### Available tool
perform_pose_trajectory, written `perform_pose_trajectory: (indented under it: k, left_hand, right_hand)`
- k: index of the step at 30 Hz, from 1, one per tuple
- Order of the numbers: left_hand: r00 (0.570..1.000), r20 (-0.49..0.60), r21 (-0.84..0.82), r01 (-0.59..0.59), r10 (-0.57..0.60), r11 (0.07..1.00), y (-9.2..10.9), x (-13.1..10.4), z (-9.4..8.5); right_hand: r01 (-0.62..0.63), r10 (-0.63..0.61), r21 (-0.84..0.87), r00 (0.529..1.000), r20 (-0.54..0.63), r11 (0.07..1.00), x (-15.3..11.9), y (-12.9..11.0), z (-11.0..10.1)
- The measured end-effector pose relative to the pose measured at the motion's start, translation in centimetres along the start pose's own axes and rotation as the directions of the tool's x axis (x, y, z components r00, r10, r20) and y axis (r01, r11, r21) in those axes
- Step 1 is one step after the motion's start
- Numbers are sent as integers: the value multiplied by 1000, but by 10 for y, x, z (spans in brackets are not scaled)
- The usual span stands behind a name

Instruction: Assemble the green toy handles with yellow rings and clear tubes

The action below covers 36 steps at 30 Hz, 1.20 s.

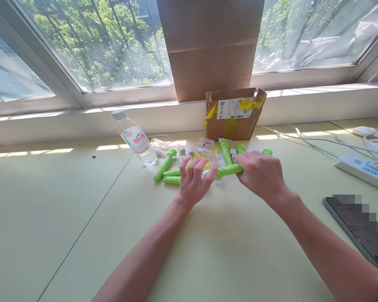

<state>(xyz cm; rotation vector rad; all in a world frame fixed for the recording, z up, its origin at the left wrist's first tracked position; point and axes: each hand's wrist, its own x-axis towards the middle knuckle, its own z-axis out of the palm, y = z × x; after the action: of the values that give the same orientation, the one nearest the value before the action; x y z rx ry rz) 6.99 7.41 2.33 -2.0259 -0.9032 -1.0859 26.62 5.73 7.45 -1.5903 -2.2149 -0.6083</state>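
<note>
From here I see the held green tube slanting slightly up toward the right, partly covered. Left of it, 2 matte green tubes lie side by side, near ends leftward, and 1 flared green tube slants beyond them. Between, I make out jumbled clear ribbed cylinders and thin yellow rings.

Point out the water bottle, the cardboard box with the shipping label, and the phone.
Water bottle (135,139): head view, on the label around its body.
Cardboard box (216,128): head view, on the lower left of its front face.
Phone (349,219): head view, on the left part of its dark screen.
</note>
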Motion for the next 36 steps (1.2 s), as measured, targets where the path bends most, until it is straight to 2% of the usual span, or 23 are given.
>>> perform_pose_trajectory:
  k: [2, 5, 10, 16, 22, 30, 36]
  left_hand:
    - [988, -152, 41, -30, 36, 999, 3, 1, 5]
    - [975, -210, 78, -54, 69, 996, 5, 3, 8]
    - [991, -129, -2, -37, 37, 999, 1, 1, 6]
    - [998, -36, -112, 55, -59, 992, -6, -4, 8]
    - [996, 0, -156, 89, -90, 984, -6, -6, 9]
    - [996, 74, -167, 54, -42, 985, -5, -7, 8]
    - [996, 76, -161, 57, -46, 985, -4, -7, 8]
  right_hand:
    - [-15, 15, 12, 999, -33, 1000, 0, 3, 4]
    - [-37, 38, 23, 998, -52, 999, 0, 5, 10]
    - [-66, 69, 45, 996, -58, 997, 0, 9, 17]
    - [-217, 223, 98, 973, -55, 971, 2, 24, 17]
    - [-206, 214, 96, 974, -75, 974, 2, 27, 17]
    - [-162, 178, 106, 969, -170, 981, 3, 39, 22]
    - [-217, 232, 105, 959, -165, 971, 3, 44, 24]
